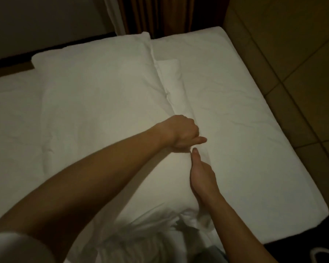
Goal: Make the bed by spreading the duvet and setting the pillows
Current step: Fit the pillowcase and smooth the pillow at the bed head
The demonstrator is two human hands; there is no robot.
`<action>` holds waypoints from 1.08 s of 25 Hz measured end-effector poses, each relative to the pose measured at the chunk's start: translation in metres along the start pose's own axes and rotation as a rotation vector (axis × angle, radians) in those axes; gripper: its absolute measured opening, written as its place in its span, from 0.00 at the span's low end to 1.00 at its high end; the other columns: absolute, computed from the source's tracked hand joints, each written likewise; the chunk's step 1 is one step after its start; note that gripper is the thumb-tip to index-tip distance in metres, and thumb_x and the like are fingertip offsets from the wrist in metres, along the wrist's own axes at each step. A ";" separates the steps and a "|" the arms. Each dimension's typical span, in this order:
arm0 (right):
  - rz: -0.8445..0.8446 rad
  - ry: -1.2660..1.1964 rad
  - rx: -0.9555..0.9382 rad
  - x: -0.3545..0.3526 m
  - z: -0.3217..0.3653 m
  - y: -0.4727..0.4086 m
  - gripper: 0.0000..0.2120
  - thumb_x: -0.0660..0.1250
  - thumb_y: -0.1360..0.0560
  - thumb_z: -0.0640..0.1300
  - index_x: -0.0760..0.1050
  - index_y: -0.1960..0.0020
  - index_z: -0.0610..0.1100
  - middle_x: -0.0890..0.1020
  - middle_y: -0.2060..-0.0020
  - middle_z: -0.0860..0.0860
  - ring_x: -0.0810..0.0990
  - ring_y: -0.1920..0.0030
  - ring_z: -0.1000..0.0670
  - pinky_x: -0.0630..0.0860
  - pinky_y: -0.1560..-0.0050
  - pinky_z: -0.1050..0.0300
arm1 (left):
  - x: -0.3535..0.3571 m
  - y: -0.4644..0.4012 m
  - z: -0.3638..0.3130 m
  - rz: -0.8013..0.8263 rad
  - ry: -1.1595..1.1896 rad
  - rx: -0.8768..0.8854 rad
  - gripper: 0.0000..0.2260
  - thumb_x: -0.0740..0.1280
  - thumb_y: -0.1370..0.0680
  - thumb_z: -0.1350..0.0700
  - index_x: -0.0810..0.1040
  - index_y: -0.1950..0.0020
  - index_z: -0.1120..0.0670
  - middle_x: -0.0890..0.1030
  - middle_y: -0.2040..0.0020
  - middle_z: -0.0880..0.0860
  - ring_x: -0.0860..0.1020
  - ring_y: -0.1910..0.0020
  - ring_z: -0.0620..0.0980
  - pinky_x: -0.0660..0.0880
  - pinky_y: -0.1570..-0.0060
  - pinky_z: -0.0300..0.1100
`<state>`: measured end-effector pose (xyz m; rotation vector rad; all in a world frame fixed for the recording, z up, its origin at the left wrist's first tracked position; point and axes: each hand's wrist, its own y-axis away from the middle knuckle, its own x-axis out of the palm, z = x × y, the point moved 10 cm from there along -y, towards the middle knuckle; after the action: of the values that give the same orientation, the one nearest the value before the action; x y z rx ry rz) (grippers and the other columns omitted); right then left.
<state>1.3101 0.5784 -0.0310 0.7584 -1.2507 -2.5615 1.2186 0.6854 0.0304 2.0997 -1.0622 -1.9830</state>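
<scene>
dim room, head view. large white pillow (95, 103) lies on the bed (245, 130), a second pillow (171, 82) tucked partly under its right edge. left hand (182, 133) is fisted on the pillow's right seam, gripping fabric it seems, thumb out. right hand (201, 177) lies flat with fingers straight along the same edge, pressing. duvet: bunched white cloth at bottom (160, 234) may be it; cannot tell. to do this well, judged: pull the seam taut, square the corner, align both pillows. no brands, labels or writing legible.

two pillows (95, 103), two hands (182, 132)
</scene>
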 end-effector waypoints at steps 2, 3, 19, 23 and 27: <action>-0.010 0.059 0.025 -0.006 -0.005 -0.012 0.39 0.42 0.22 0.71 0.69 0.27 0.44 0.73 0.30 0.42 0.72 0.32 0.41 0.64 0.28 0.42 | 0.024 -0.018 0.001 0.218 -0.098 -0.043 0.31 0.46 0.18 0.37 0.82 0.45 0.55 0.81 0.47 0.56 0.75 0.56 0.53 0.69 0.53 0.45; -0.007 0.084 0.014 -0.007 -0.008 -0.017 0.39 0.41 0.22 0.72 0.69 0.29 0.46 0.73 0.31 0.43 0.72 0.33 0.41 0.63 0.27 0.41 | 0.033 -0.018 0.004 0.258 -0.129 -0.062 0.32 0.45 0.18 0.36 0.82 0.46 0.55 0.81 0.47 0.56 0.76 0.55 0.54 0.70 0.52 0.45; -0.223 -0.040 -0.249 -0.015 0.004 0.003 0.38 0.44 0.33 0.75 0.76 0.53 0.45 0.81 0.57 0.49 0.80 0.53 0.49 0.76 0.46 0.51 | 0.047 -0.044 0.041 0.310 -0.208 -0.172 0.29 0.48 0.21 0.32 0.81 0.48 0.50 0.81 0.43 0.53 0.75 0.50 0.52 0.67 0.40 0.48; -0.364 -0.296 -0.471 -0.049 0.025 0.041 0.29 0.53 0.24 0.70 0.69 0.66 0.45 0.73 0.72 0.51 0.73 0.69 0.53 0.71 0.65 0.57 | -0.002 -0.038 0.018 0.010 -0.173 -0.019 0.29 0.49 0.17 0.39 0.82 0.58 0.54 0.76 0.65 0.53 0.75 0.64 0.53 0.68 0.59 0.45; -0.502 -0.497 -0.581 -0.079 0.021 0.072 0.25 0.58 0.22 0.60 0.66 0.69 0.42 0.68 0.76 0.51 0.65 0.75 0.55 0.63 0.73 0.65 | -0.077 -0.012 -0.024 -0.404 -0.174 0.242 0.26 0.51 0.18 0.42 0.64 0.74 0.51 0.63 0.78 0.49 0.64 0.77 0.51 0.63 0.67 0.43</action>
<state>1.3624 0.5772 0.0644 0.3412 -0.3399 -3.4146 1.2508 0.7245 0.0947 2.4709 -1.0120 -2.3592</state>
